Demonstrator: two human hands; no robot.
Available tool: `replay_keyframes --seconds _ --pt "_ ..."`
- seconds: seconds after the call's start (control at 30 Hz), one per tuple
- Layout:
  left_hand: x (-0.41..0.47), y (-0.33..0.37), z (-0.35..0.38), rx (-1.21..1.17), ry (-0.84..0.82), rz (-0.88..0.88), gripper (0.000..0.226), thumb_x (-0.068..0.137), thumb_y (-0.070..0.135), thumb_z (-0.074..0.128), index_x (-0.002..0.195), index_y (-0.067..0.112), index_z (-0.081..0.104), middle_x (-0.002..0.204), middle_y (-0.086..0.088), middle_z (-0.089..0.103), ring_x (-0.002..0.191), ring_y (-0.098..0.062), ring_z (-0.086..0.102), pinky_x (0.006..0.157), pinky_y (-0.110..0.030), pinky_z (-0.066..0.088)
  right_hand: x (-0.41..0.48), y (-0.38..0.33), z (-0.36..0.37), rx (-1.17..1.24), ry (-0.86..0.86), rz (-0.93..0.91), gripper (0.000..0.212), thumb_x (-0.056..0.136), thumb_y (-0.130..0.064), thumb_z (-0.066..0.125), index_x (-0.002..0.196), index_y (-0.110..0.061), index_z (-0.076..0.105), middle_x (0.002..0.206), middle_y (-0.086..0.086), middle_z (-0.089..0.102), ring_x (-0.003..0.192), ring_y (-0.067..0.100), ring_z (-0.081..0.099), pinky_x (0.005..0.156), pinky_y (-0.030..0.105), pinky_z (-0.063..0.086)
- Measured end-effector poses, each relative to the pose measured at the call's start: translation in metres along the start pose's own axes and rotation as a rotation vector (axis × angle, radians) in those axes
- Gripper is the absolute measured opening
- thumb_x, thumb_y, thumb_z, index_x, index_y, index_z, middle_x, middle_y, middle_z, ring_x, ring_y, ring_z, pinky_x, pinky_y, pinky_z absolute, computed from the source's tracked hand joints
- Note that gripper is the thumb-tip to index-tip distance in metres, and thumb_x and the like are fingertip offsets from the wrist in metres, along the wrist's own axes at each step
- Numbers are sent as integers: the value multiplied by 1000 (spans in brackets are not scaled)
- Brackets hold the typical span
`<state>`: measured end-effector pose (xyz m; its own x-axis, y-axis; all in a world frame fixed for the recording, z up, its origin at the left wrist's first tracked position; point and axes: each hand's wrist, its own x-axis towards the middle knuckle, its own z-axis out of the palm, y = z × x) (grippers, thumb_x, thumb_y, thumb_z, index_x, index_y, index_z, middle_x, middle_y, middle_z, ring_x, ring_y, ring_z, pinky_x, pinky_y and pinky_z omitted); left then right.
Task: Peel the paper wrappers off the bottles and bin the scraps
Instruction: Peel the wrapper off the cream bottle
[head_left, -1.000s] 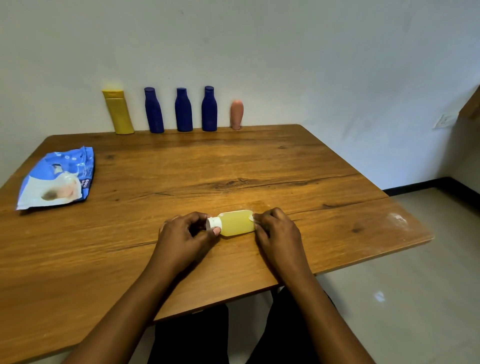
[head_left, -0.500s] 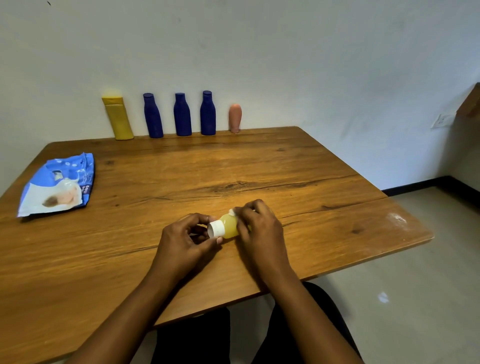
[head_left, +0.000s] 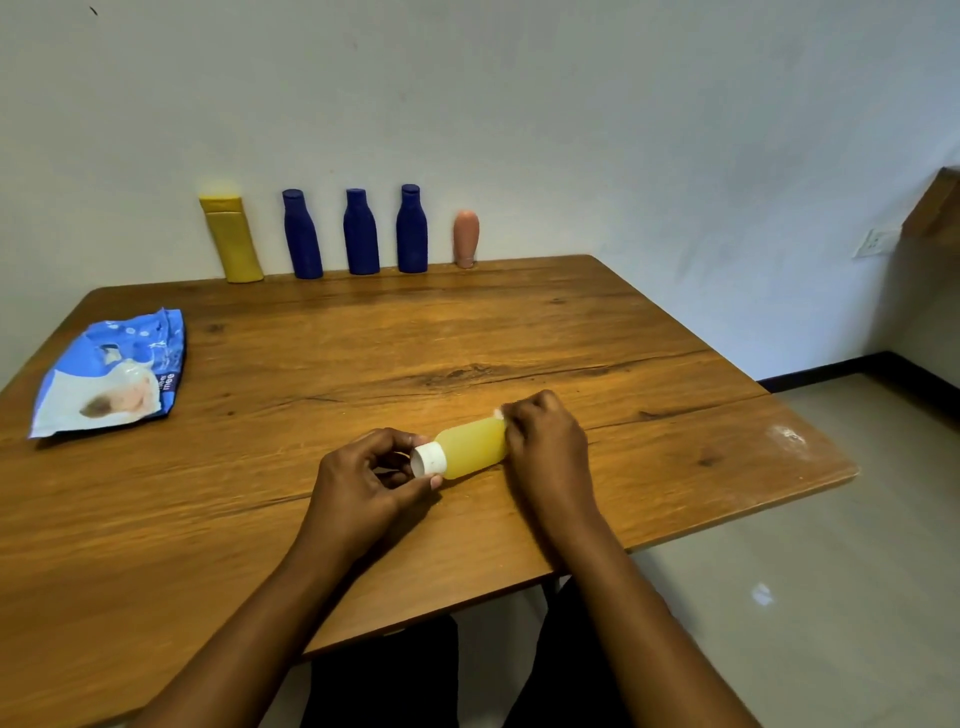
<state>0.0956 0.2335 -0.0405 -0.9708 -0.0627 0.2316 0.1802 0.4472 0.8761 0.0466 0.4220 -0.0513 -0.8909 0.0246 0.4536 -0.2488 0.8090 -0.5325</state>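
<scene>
bottle: we see the small yellow bottle (head_left: 472, 448) lying on its side on the tabletop (head_left: 363, 343), near the front edge, with its white cap (head_left: 429, 460) pointing to our left.
left hand: the left hand (head_left: 358, 488) steadies it, with fingers (head_left: 387, 439) and thumb curled round the cap in a pinch.
right hand: the right hand (head_left: 550, 447) sits at the bottle's base, its fingers (head_left: 524, 415) curled and closed together. they seem to pinch a small white paper scrap (head_left: 497, 413) at the far edge of the base.
step: we judge this to be the peeling itself, late on for this bottle, since the body we can see looks bare and only that bit of paper shows.
next move: it calls for a slow pull of the scrap away from the base while the left hand stops the cap rolling, then a carry to the bin. we see no bin here.
rest: a yellow tube (head_left: 234, 244), three blue bottles (head_left: 359, 234) and a pink bottle (head_left: 466, 238) stand in a row against the wall. we cannot tell whether they carry wrappers. a blue packet (head_left: 111, 376) lies at the left.
</scene>
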Motion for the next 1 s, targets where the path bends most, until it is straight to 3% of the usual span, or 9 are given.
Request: replay_keyframes --seconds 0.13,0.23,0.37,0.53,0.63,0.73,0.83,1.0 --pt "0 2 0 2 -5 -9 39 67 9 84 99 24 68 100 11 67 86 5 63 69 -7 50 5 19 -24 86 85 134 19 90 -18 62 106 -14 71 96 -2 60 86 11 58 72 22 45" --pt "2 2 0 15 -22 2 38 67 9 83 98 24 67 101 12 65 87 8 61 69 -6 49 -17 -19 -27 203 85 -51 21 90 -15 61 110 -19 67 101 -8 55 88 1 54 73 16 48" --pt "-1 1 -1 1 -33 -20 37 67 10 84 98 22 67 98 9 67 86 4 62 67 -9 50 -33 -42 -3 85 -35 -334 32 83 -8 66 114 -14 65 104 2 57 90 15 55 70 26 49" --pt "0 1 0 -6 -34 -9 37 66 9 84 98 20 69 102 11 67 89 5 62 69 -10 51 -6 0 -1 21 -8 -81 21 90 -16 60 109 -15 68 97 0 56 86 15 57 70 27 46" --pt "0 0 0 -12 -33 -15 38 66 8 84 98 21 68 102 12 66 88 8 61 69 -8 51 -1 21 -15 -5 35 90 20 91 -19 59 106 -15 71 94 -2 58 82 11 56 68 19 39" --pt "1 1 0 -6 -33 -18 37 67 8 84 99 21 68 101 11 66 87 9 61 68 -8 50 -19 -6 -19 124 104 -48 20 90 -17 61 109 -17 68 98 -6 55 82 1 51 69 10 41" --pt "0 2 0 -30 -46 -29 37 67 6 83 98 19 68 99 8 67 87 7 62 68 -8 50 -35 -36 -6 94 -24 -302 28 87 -11 62 115 -17 64 106 -1 55 90 10 53 71 22 47" --pt "0 1 0 -20 -26 3 36 66 6 84 94 20 68 101 10 67 89 7 61 69 -7 49 -17 -13 -2 74 73 -133 20 89 -13 61 108 -15 67 97 0 56 82 14 57 65 32 50"
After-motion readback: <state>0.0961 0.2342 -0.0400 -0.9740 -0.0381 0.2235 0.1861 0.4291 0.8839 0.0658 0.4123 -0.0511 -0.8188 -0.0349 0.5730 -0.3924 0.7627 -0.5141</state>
